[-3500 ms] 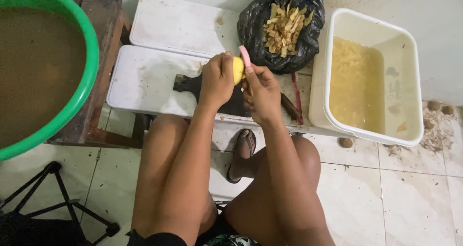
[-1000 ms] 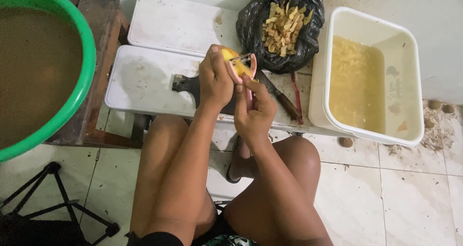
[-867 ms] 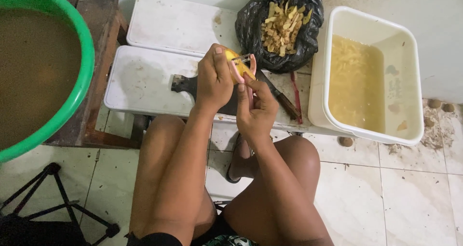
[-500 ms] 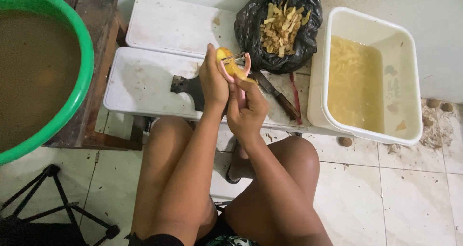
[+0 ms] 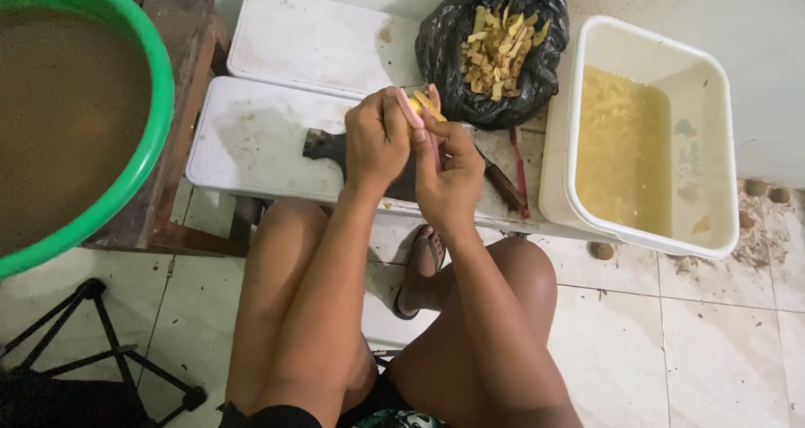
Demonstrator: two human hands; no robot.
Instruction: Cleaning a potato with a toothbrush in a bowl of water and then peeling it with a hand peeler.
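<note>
Both hands are working close together above the near edge of the white bench: the left hand is gripping a yellow peeled potato, the right hand is clenching a pink peeler against it. Just beyond is sitting a black bag of peelings; a white tub is crowding the right, a green basin the left.
</note>
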